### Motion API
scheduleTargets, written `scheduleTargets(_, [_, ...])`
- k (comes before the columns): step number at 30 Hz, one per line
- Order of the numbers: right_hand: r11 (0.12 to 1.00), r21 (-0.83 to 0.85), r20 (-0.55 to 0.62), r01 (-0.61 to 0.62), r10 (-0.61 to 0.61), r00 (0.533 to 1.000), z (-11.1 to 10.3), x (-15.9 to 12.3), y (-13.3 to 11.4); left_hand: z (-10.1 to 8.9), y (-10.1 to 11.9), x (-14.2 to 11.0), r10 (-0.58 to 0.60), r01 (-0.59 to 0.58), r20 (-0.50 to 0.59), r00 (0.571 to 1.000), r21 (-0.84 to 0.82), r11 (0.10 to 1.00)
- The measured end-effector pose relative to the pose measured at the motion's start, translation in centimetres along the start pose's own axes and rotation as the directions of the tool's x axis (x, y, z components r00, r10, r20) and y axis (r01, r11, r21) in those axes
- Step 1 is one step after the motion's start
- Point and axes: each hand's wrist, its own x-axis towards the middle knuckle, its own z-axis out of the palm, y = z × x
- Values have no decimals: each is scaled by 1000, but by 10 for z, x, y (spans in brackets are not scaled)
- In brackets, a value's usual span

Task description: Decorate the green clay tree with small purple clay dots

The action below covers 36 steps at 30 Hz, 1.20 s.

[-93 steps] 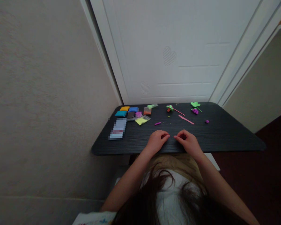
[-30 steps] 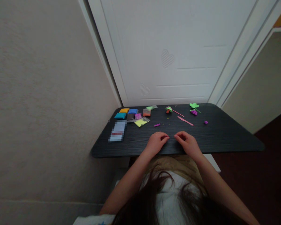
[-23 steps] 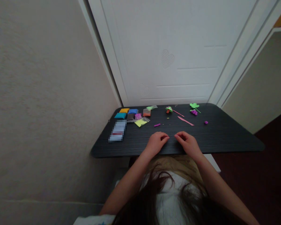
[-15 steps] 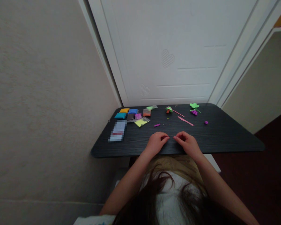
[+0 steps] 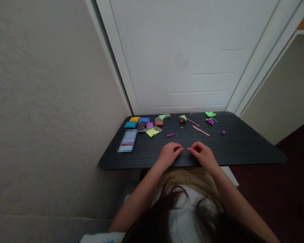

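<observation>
Two curled shapes fill the near edge on my feed, the left hand [image 5: 169,153] and right hand [image 5: 203,154], just apart; whether either grips anything I cannot tell. Beyond them on the dark table [image 5: 245,150] lie a purple stick [image 5: 170,135], rightward a pink knife [image 5: 201,130], farther back a green-capped figure [image 5: 182,117].

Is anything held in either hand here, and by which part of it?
Cannot be told: the left hand and right hand are both curled into a pinch, but nothing shows clearly at the tips.
</observation>
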Motion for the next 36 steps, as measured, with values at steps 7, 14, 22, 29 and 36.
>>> scheduleTargets(7, [1000,2,3,2,-2,1000,-1,-1,-2,0,-1,0,6,-6,-3,1000,-6,1000])
scheduleTargets(14, [1000,-7,2,3,-3,1000,-1,-1,-3,0,0,0,2,-2,-8,1000,-5,1000])
scheduleTargets(22, [1000,-20,2,16,-16,1000,-3,-2,-6,-1,1,0,-7,7,-1,1000,-2,1000])
scheduleTargets(29, [1000,-25,6,17,-17,1000,-2,-1,-5,0,0,0,-6,6,2,1000,-12,1000])
scheduleTargets(36, [1000,-15,0,13,-13,1000,-1,-2,-2,0,0,0,-15,15,5,1000,-8,1000])
